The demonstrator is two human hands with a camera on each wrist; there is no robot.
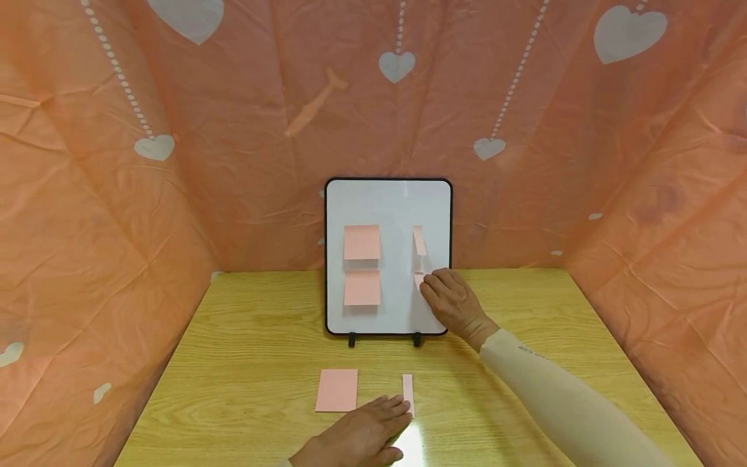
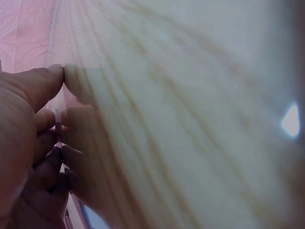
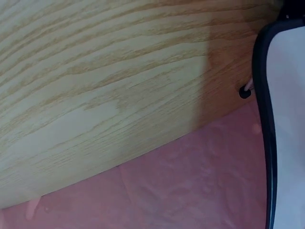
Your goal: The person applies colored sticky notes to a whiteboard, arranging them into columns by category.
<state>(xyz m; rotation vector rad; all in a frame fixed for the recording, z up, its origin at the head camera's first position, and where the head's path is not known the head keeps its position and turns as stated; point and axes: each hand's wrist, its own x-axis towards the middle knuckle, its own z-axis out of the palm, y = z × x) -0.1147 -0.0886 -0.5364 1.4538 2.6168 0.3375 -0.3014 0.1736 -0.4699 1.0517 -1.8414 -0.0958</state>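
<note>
A small whiteboard (image 1: pixel 397 201) with a black frame stands upright on the table. Two square pink sticky notes (image 1: pixel 362 242) hang on its left half, their lower edges lifted off it. On its right half is a narrow pink sticky note (image 1: pixel 419 241). Just below that, my right hand (image 1: pixel 452 299) holds a second narrow sticky note (image 1: pixel 419 277) with curled fingers that hide its lower end. My left hand (image 1: pixel 364 433) rests on the table with fairly straight fingers, touching a narrow pink sticky-note pad (image 1: pixel 408 388). The right wrist view does not show the right hand.
A square pink sticky-note pad (image 1: pixel 337 390) lies on the wooden table (image 1: pixel 262 350) left of the narrow pad. Black stand feet (image 1: pixel 352 340) stick out under the whiteboard. An orange-pink curtain (image 1: pixel 262 162) with hearts encloses the back and sides.
</note>
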